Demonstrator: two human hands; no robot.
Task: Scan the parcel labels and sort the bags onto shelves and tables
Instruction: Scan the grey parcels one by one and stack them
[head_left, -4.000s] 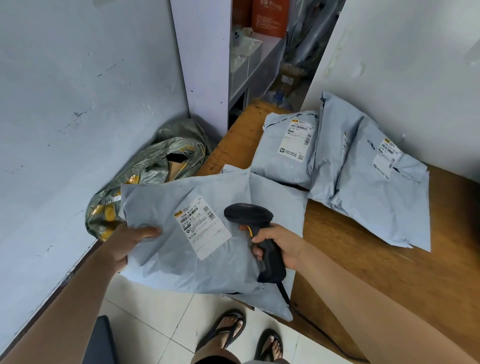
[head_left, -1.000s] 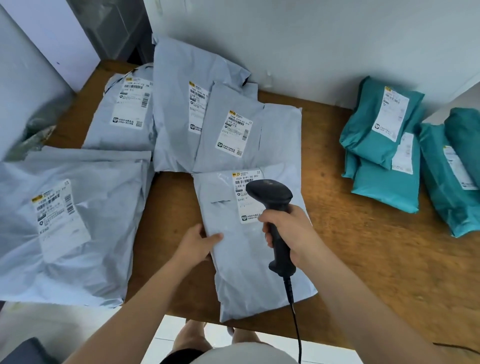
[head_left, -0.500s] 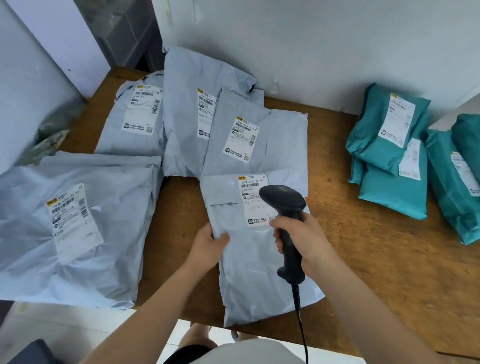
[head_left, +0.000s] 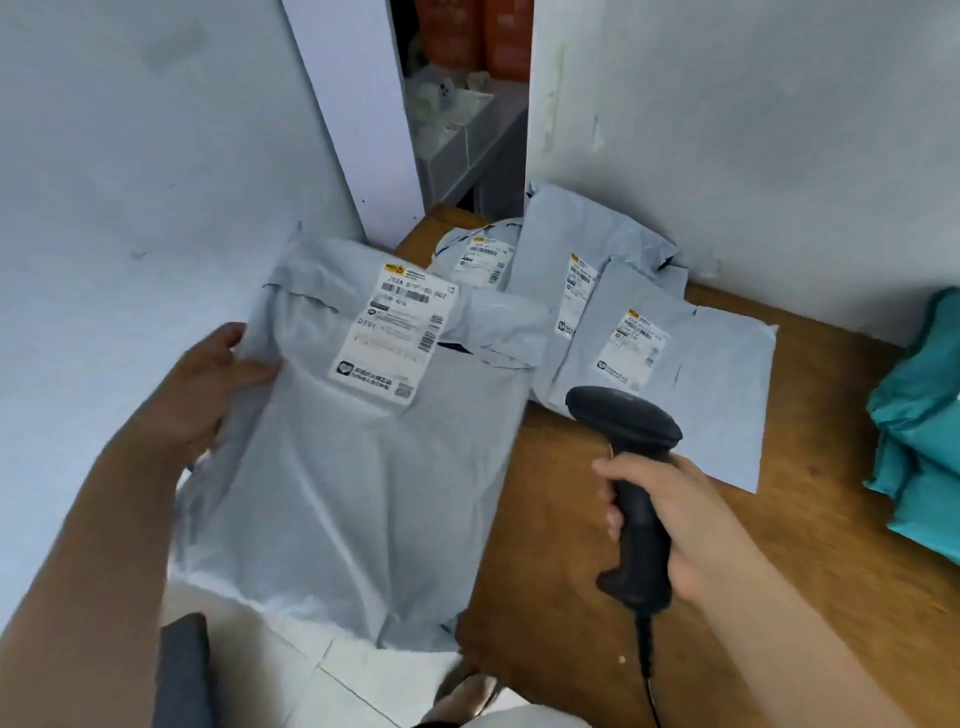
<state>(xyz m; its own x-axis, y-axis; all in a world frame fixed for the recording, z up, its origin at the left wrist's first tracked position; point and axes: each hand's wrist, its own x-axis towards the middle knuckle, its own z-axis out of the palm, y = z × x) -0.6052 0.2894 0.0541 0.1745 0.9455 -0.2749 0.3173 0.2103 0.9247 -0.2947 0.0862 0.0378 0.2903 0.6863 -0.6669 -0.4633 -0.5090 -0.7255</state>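
A grey parcel bag (head_left: 353, 488) with a white label (head_left: 397, 332) is lifted off the wooden table (head_left: 810, 519), out over its left edge. My left hand (head_left: 208, 395) grips the bag's upper left edge, thumb on top. Around the handle of a black corded barcode scanner (head_left: 631, 467) my right hand (head_left: 680, 525) is curled, holding it above the table to the right of the bag, head facing away. Three more grey labelled bags (head_left: 649, 338) lie against the back wall.
Teal parcel bags (head_left: 919, 441) lie at the table's right edge. A white wall stands on the left and behind. Through a narrow gap at the back a shelf (head_left: 467, 135) with boxes shows. White tiled floor (head_left: 311, 675) lies below the held bag.
The grey bag that lay on the table under my left hand is now lifted and carried left, off the table's edge. My view has swung left; the scanner stays in my right hand.
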